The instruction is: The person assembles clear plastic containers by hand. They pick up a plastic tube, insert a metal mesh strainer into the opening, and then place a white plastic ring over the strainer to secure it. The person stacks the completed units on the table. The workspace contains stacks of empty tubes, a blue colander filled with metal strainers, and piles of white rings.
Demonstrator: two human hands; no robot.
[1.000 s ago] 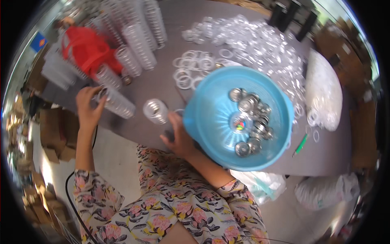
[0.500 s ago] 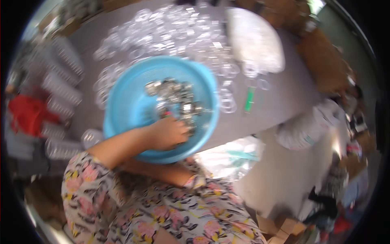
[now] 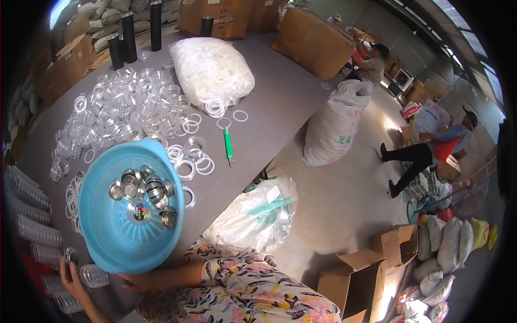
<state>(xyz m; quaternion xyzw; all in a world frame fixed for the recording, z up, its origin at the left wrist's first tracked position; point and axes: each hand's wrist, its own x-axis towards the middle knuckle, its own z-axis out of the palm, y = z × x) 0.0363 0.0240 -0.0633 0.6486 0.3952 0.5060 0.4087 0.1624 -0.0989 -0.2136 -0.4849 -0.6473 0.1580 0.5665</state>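
Note:
At the lower left, my left hand (image 3: 74, 280) pinches a small round silver lid (image 3: 70, 255) between thumb and fingers, just outside the basin. A light-blue perforated plastic basin (image 3: 97, 253) stands by the table's near edge, tilted in view. Several silver metal lids (image 3: 154, 188) lie in it, along with a clear round piece with a coloured label (image 3: 139, 211). My right hand (image 3: 132, 281) is by the basin's near lower rim, its fingers mostly hidden. Close to my left hand stands a stack of clear plastic rings (image 3: 94, 275).
A heap of clear plastic jar parts (image 3: 124, 107) covers the table's far left. Beyond the basin sit a bulging clear bag (image 3: 212, 72) and a green-handled tool (image 3: 228, 144). Clear stacked rows (image 3: 37, 231) line the left edge. A white sack (image 3: 336, 124) stands on the floor; people work farther off.
My left hand has left the basin and moved to the lower left with a lid. The view has swung to the right, so the basin shows farther left.

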